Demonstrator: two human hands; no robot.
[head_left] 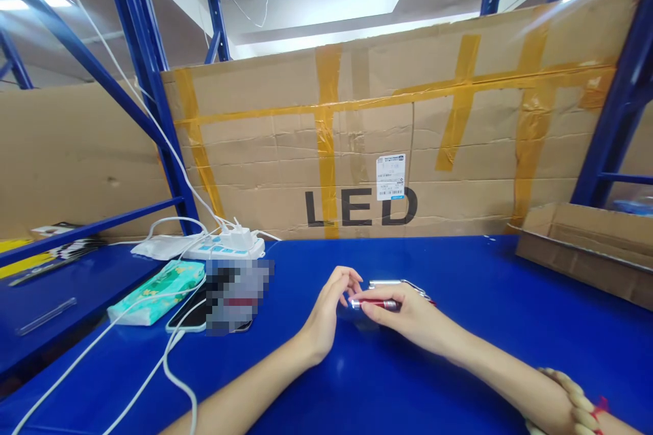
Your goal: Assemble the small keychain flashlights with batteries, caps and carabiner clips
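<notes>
My right hand (414, 316) grips a slim red flashlight (378, 304) with silver ends, held level just above the blue tabletop, its bright end toward the left. Facing that end, my left hand (327, 312) is on edge with its fingers loosely curved and apart, holding nothing. Whether its fingertips touch the flashlight I cannot tell. Just behind my right hand lies a silver tube (383, 283) with a dark cord or strap at its right; the hand hides part of it. A bit of red shows beyond my right knuckles, too small to name.
To the left are a white power strip (245, 247) with plugs and cables, a green tissue pack (158, 292) and a phone (188, 316) beside a blurred-out patch. An open cardboard box (586, 251) stands at the right. A tall cardboard panel (270, 163) and blue rack posts (153, 81) bound the table.
</notes>
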